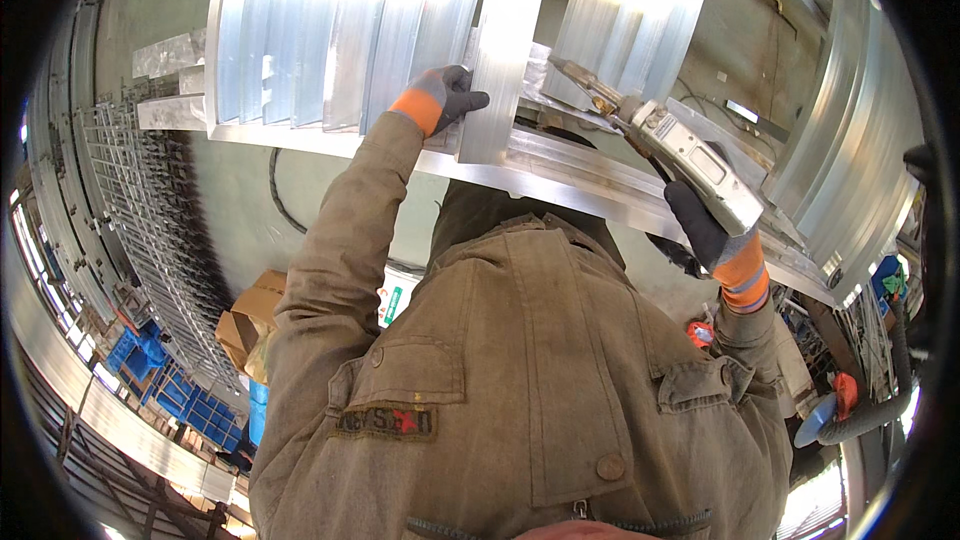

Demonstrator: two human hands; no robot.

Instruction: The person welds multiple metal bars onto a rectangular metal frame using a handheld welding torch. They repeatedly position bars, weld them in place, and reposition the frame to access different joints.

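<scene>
My left hand (437,102), in a grey and orange glove, grips the near end of a shiny flat metal profile (503,90), with the thumb on its face. The profile lies across a long metal rail (590,172) in front of my body. My right hand (715,240), gloved the same way, is wrapped round a silver-white handheld welding gun (700,162). Its narrow nozzle (572,70) points left toward the profile, a short way from the edge. Part of the right hand is hidden behind the gun's body.
Several ribbed metal profiles (350,40) lie side by side at the left, and another stack (845,140) stands at the right. A wire-mesh rack (150,210) is at far left. Below are a cardboard box (255,310), blue crates (195,405) and a dark hose (880,405).
</scene>
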